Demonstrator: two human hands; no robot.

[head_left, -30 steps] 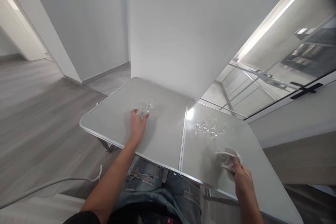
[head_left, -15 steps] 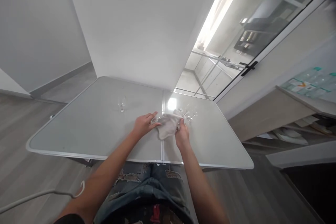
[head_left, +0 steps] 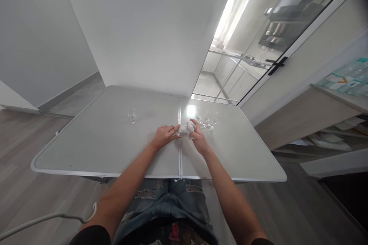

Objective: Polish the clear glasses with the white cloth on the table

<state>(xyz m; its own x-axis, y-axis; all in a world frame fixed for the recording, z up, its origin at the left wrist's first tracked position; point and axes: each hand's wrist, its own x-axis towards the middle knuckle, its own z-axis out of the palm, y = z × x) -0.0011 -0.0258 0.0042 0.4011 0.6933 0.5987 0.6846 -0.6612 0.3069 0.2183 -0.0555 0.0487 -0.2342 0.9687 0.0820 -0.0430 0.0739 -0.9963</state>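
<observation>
My left hand [head_left: 166,136] is closed around one end of a clear glass [head_left: 182,131], which lies sideways above the table's middle seam. A white cloth [head_left: 190,128] is bunched in my right hand [head_left: 199,139] against the glass's other end. How far the cloth reaches into the glass I cannot tell. Just beyond my right hand, several clear stemmed glasses [head_left: 211,125] stand close together. Another clear glass [head_left: 133,118] is by itself on the left half of the table.
The pale folding table [head_left: 94,141] has a metal rim and a seam down its middle. A white wall [head_left: 149,38] and a glazed door [head_left: 230,65] border its far side. At right, a wooden shelf [head_left: 313,116] holds bottles [head_left: 349,78]. A white cable [head_left: 43,214] hangs at lower left.
The cloth, spread loosely and hanging before, is now gathered into a small bunch in my right hand. More of the glass shows between my hands. My left hand has shifted slightly right.
</observation>
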